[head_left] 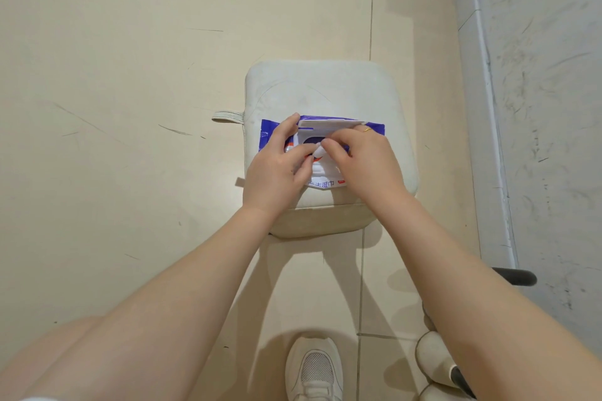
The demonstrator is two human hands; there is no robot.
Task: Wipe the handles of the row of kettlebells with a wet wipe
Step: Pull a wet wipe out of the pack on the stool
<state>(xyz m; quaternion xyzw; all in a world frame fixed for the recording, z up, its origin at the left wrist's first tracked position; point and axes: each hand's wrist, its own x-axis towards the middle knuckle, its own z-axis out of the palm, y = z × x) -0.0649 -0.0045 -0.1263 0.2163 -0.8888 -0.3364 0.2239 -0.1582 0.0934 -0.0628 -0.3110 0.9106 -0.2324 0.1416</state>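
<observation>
A blue and white pack of wet wipes lies on a cream padded stool, its flap lid folded back. My left hand rests on the left part of the pack and holds it down. My right hand is over the right part, its fingertips pinched on a white wet wipe that pokes out of the pack's opening. A gold ring sits on one right finger. No full kettlebell row is in view.
The stool stands on beige floor tiles, a loop strap at its left side. A grey-white wall runs along the right. A dark handle and pale rounded objects lie at the lower right. My white shoe is at the bottom.
</observation>
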